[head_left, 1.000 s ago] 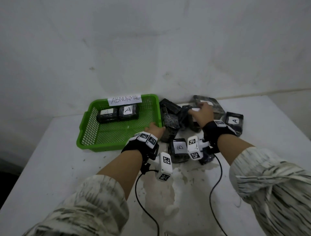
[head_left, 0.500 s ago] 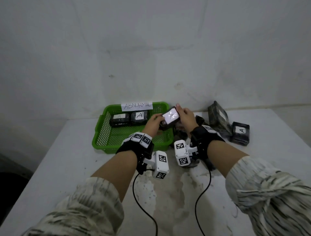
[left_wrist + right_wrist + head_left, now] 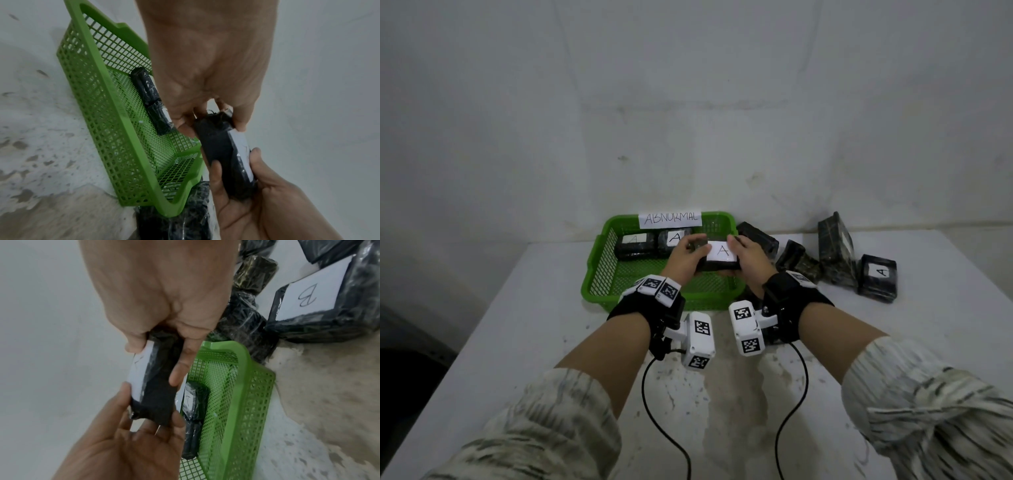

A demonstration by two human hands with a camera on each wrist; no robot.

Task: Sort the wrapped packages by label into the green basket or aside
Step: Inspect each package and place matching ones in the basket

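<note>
Black wrapped package (label reading "A") hovering above the green basket, being gripped at its ends by left hand and right hand, fingers curling round; more packages lying on the bench.

The package is wrapped in glossy, crinkled black plastic film, and a matt white paper label is stuck on it. The basket is moulded from smooth green plastic mesh. The table is seen as matt, stained and rough.
</note>
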